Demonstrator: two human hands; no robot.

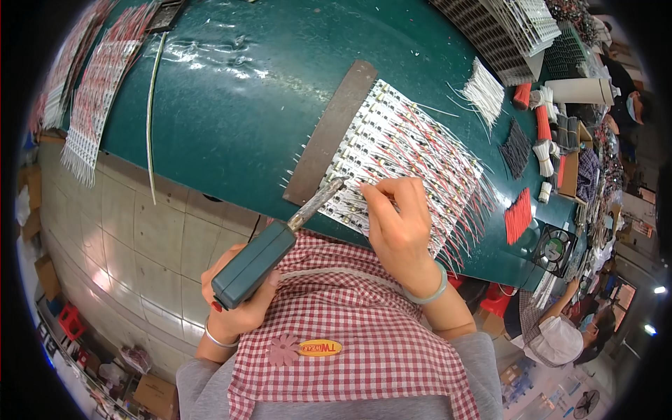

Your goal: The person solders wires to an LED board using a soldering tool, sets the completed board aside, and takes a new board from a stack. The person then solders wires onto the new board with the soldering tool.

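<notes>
The soldering iron [269,255] has a matt dark-green plastic handle and a dull grey metal shaft. At two o'clock from it, the circuit strips [392,150] look white and glossy, carrying thin plastic-coated red and white wires. The bar [329,133] at twelve o'clock seems rough, brownish metal. The table [238,91] is smooth, shiny green. The apron [350,329] at six o'clock is checked woven cloth.

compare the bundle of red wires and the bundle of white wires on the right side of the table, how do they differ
The red wire bundle is red and lies near the table's front edge; the white wire bundle is white and lies farther back. The white bundle fans out at its ends and looks larger; the red bundle stays tighter and narrower. Both are short cut wires lying loose on the green table, untouched by either hand.
</notes>
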